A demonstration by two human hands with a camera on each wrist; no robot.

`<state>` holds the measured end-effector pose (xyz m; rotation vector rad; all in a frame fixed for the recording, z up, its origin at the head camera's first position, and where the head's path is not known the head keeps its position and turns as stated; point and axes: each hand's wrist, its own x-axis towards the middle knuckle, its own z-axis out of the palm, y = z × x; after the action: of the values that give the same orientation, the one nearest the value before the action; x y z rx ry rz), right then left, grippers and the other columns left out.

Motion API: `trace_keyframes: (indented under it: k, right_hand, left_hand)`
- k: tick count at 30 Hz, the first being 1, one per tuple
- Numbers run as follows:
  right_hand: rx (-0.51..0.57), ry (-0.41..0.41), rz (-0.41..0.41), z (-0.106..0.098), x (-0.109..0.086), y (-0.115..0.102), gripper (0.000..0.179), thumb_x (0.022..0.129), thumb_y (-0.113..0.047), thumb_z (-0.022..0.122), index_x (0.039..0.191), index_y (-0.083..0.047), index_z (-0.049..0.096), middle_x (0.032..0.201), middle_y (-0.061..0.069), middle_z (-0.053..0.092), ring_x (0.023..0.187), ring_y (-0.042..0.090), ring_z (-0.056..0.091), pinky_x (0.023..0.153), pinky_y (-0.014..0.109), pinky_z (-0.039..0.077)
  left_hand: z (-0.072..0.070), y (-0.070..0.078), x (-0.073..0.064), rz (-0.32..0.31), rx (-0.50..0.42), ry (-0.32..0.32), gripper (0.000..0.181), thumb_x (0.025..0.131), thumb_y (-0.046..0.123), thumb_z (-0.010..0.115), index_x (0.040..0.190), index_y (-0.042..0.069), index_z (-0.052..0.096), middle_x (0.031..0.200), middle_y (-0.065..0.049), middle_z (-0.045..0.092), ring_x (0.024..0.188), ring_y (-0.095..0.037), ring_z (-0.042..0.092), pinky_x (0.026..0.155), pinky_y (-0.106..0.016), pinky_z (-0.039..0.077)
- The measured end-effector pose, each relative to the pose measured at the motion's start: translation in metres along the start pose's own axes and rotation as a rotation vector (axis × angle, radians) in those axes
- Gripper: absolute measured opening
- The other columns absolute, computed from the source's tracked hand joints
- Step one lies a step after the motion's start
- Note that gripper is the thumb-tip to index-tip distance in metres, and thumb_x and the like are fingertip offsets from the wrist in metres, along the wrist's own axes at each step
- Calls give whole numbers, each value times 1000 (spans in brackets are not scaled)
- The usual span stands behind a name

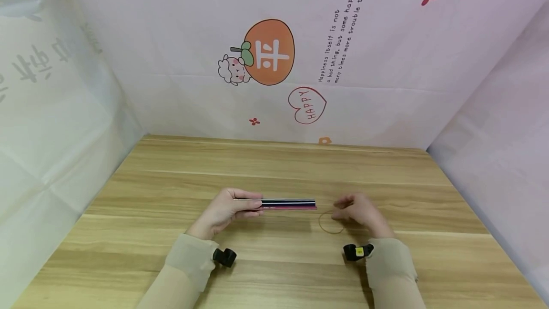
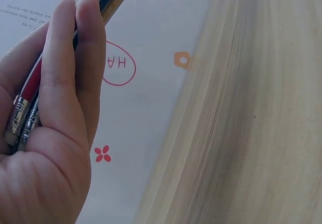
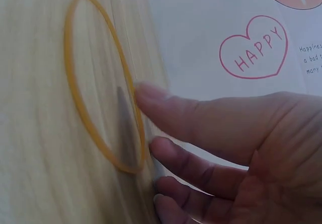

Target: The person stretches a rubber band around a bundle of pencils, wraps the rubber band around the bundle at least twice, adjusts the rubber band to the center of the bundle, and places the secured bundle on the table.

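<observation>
My left hand [image 1: 220,211] grips a bundle of pencils [image 1: 289,204], thumb on the near side. The bundle lies level above the table and points right. A red pencil [image 2: 33,78] and darker ones show in the left wrist view, their metal ferrules and erasers by my palm. Just past the bundle's right end, my right hand [image 1: 361,212] pinches a thin yellow-orange rubber band [image 1: 331,232]. The band hangs as an open loop beside the thumb [image 3: 176,116]; my index finger is mostly hidden behind the thumb in the right wrist view.
Below both hands spreads a wood-grain table [image 1: 274,271]. White printed cloth [image 1: 184,46] stands along its back edge, with more cloth at the left and right sides. Each wrist wears a small black camera, such as the left one [image 1: 225,257].
</observation>
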<state>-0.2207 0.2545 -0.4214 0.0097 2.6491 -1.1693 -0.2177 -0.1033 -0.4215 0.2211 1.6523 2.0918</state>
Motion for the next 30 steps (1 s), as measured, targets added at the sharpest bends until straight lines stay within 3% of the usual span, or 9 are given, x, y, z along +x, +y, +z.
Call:
trace_keyframes:
  k: [16, 23, 30]
  right_hand:
    - [11, -15, 9, 6, 1, -2, 26, 79, -5, 80, 102, 3, 70, 87, 7, 63, 78, 16, 54, 65, 25, 49]
    - [-99, -19, -39, 6, -1, -5, 16, 82, -9, 77, 96, -3, 71, 86, 4, 66, 79, 17, 56, 68, 26, 46]
    - [-165, -22, -75, 7, -4, -10, 8, 84, -6, 75, 91, -3, 73, 86, 5, 69, 82, 16, 59, 72, 30, 50]
  left_hand:
    - [2, 1, -1, 1, 6, -6, 46, 89, -1, 70, 127, -20, 54, 101, -21, 73, 83, -20, 75, 80, -27, 63]
    - [2, 1, -1, 5, 9, -6, 44, 88, -1, 70, 126, -20, 56, 104, -22, 73, 84, -21, 75, 81, -28, 63]
    - [1, 0, -1, 0, 13, -2, 42, 87, 0, 72, 123, -18, 59, 103, -21, 73, 86, -23, 75, 80, -29, 63]
